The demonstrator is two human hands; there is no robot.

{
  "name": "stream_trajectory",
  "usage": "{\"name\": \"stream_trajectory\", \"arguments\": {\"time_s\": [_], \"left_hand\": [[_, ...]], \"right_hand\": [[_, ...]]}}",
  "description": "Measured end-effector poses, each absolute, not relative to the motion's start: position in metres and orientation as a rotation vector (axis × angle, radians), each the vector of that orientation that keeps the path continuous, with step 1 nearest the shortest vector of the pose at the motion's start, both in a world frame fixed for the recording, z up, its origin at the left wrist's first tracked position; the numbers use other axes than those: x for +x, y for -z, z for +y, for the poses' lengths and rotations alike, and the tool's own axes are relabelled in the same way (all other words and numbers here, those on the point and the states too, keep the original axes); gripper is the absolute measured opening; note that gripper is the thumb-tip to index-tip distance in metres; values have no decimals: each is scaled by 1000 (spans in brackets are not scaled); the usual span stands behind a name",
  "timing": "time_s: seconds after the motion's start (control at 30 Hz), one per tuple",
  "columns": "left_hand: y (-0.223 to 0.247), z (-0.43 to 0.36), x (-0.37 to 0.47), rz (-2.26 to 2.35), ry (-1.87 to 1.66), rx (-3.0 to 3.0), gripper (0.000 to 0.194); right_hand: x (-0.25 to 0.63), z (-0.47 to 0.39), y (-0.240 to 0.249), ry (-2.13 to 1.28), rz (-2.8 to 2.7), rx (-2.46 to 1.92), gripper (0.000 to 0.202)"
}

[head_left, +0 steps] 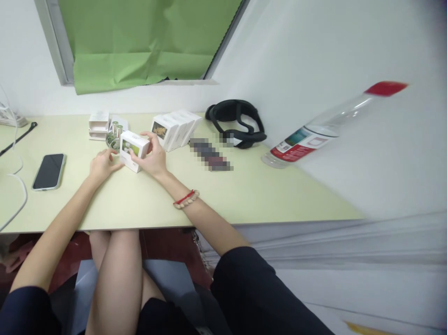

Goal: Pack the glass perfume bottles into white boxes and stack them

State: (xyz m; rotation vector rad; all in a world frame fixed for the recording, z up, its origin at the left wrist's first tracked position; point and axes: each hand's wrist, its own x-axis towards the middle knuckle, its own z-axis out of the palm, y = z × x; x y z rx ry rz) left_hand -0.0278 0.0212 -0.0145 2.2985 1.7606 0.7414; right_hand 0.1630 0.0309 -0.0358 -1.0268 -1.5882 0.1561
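A small white box (131,144) with a green and white flower picture stands upright on the pale yellow table. My right hand (152,156) grips it from the right, thumb on the front and fingers behind the top. Close to the box's lower left side is my left hand (104,166), thumb and fingers apart, with nothing in its grasp. Just behind them are small green-and-silver cylinders (118,129) and an open white carton (98,126). To the right of my right hand, several white boxes (178,128) stand in a row, the front one showing an orange picture.
On the table (150,204), a phone (49,171) lies left, near a white cable (23,190). A blurred flat item (211,156), a black headset (237,122) and a red-capped clear bottle (307,139) are right. Green paper (146,42) covers the window behind.
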Motion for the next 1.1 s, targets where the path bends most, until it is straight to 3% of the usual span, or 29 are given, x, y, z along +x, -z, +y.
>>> {"name": "stream_trajectory", "arguments": {"time_s": [0.1,0.3,0.7,1.1], "left_hand": [[10,18,-29,1813,-620,2362,33],[7,17,-31,1832,-533,2426,29],[6,15,-28,1812,-462,2475,28],[6,15,-28,1806,-463,2474,28]], "right_hand": [[175,36,33,-5,-1564,-1081,42],[197,52,34,93,-1516,-1152,36],[210,56,29,224,-1559,-1403,75],[213,66,33,184,-1636,-1312,58]]}}
